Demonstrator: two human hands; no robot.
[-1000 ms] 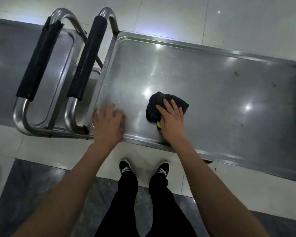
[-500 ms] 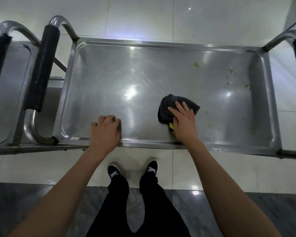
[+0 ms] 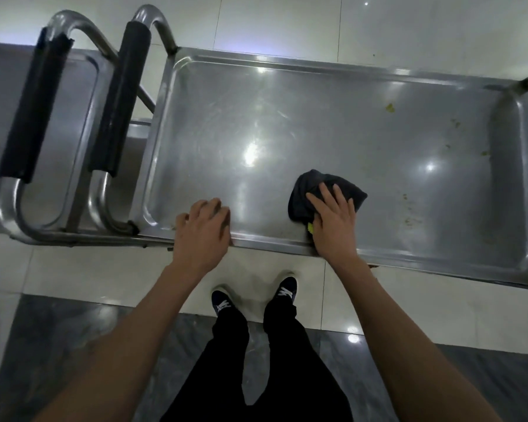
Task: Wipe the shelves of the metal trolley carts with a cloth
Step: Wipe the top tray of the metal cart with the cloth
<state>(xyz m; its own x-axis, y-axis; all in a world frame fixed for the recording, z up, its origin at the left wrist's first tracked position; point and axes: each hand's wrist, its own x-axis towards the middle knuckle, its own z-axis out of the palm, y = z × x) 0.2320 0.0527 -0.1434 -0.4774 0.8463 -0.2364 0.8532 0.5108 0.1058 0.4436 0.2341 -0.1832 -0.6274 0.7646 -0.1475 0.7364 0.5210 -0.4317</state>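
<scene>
While the right hand (image 3: 333,226) presses the dark cloth (image 3: 326,193) flat with spread fingers, yellowish specks (image 3: 409,208) lie at its three o'clock along the shelf (image 3: 287,123); the left hand (image 3: 203,229) curls over the near rim.

We seem to stand in an institutional service area: two steel trolley carts (image 3: 333,123) with padded handles (image 3: 119,99) sit on glossy tiled floor (image 3: 287,22).
</scene>
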